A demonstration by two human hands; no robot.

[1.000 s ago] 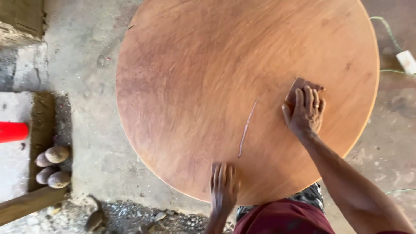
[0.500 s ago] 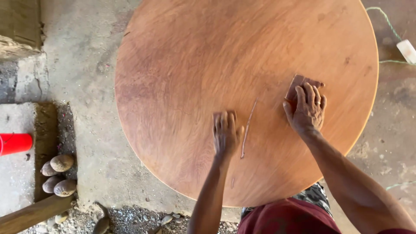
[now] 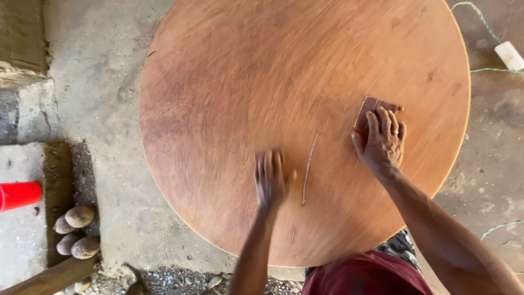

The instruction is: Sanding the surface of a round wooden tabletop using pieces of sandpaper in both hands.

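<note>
On the round wooden worktop [image 3: 245, 82], head view | right hand [image 3: 382, 143] flat, fingers pressing a brown sanding sheet [image 3: 373, 107] near the right edge | left hand [image 3: 271, 177] blurred, open palm-down on the wood beside a pale scratch [image 3: 310, 164] | concrete floor [image 3: 98, 109] around; red cup [image 3: 19, 195], rounded stones [image 3: 76, 230] at left.

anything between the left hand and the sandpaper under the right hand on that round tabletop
Nothing stands between them. The left hand lies flat on the round wooden tabletop; the right hand presses the brown sandpaper. Only bare wood with a thin pale streak lies between.
</note>
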